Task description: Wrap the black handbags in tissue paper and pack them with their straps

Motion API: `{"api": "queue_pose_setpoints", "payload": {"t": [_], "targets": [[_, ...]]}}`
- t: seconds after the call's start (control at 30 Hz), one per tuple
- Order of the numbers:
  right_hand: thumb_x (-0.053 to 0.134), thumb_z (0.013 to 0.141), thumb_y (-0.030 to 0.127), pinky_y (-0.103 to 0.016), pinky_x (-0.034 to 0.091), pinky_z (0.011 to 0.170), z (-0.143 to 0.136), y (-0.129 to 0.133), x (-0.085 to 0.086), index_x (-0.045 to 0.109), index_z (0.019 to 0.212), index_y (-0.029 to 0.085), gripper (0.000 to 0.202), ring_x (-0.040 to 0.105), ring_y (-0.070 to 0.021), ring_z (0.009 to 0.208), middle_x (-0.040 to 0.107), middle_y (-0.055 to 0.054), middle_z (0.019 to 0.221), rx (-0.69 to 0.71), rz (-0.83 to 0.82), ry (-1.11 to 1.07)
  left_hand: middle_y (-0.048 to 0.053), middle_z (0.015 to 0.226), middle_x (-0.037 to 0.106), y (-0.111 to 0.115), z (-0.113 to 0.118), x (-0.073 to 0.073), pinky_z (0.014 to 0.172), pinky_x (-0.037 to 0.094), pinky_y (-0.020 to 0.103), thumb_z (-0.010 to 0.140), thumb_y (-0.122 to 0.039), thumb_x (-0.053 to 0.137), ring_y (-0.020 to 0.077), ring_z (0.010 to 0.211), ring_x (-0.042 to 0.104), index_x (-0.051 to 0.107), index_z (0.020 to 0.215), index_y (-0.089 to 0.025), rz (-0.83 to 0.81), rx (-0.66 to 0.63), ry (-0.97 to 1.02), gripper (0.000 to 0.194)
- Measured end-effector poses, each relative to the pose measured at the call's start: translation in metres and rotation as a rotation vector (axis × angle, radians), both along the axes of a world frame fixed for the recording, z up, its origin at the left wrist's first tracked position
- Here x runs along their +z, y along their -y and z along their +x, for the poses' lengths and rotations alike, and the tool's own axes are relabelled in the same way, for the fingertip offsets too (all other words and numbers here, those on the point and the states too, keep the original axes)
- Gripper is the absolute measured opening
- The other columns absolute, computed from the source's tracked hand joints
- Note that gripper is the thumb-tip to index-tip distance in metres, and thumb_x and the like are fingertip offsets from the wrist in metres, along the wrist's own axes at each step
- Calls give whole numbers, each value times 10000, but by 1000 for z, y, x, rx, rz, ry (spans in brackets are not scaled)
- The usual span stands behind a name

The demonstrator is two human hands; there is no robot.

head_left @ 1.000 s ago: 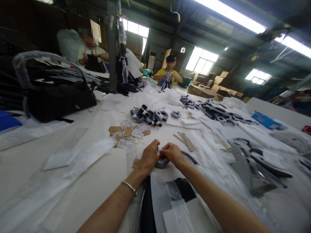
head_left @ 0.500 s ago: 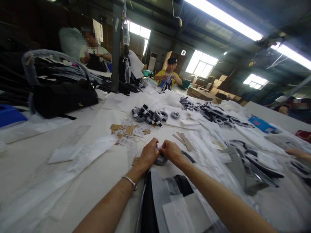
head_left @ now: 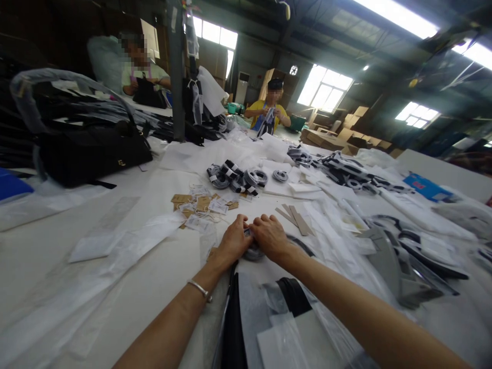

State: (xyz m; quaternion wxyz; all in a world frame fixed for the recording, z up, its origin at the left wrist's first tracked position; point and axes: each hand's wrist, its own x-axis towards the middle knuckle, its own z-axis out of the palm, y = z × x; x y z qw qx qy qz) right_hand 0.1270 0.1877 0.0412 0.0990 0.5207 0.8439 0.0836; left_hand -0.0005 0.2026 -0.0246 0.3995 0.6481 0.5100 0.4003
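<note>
Close together in the middle, both my hands are closed on a grey coiled strap (head_left: pixel 253 252) that looks wrapped in film. My left hand (head_left: pixel 235 240) grips its left side, with a silver bangle on the wrist. Over its upper edge bends my right hand (head_left: pixel 269 237), the fingers curled and partly hiding the coil. Just below lies a black bag piece (head_left: pixel 235 318) with grey wrapping and a clear plastic sheet over it. Paper hang tags (head_left: pixel 203 204) with strings are piled beyond my left hand. Right of them rest a few flat beige strips (head_left: pixel 298 219).
Several wrapped coiled straps (head_left: pixel 234 177) lie farther back. A black handbag (head_left: pixel 94 154) with a wrapped handle stands at the left, near a dark post (head_left: pixel 177 72). More wrapped straps (head_left: pixel 346 171) and a blue box (head_left: pixel 427 187) are at the right. Two people work across the table.
My right hand has turned and its fingers have curled farther over the coil. My left hand stays on it. The view has shifted slightly.
</note>
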Motion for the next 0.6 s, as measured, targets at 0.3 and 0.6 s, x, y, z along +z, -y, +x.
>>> {"api": "queue_pose_setpoints", "payload": {"t": [0.3,0.6], "targets": [[733,715,268,-308,439,748,25,-45,15,705,1083,230,371,669,-268,913,737,-92,996,19,-263,-122,100,1043,683,-18,-26,-9,856,563,369,767,-245,625,197,947,686,472,1163,-163,-129,95,346,433],[697,798,216,-359,441,965,67,0,47,605,1300,201,510,611,-243,1114,639,-100,1294,-17,-90,-660,74,1018,678,-19,-35,-3,892,554,406,702,-451,682,223,980,663,603,1009,-163,-126,97,261,428]]}}
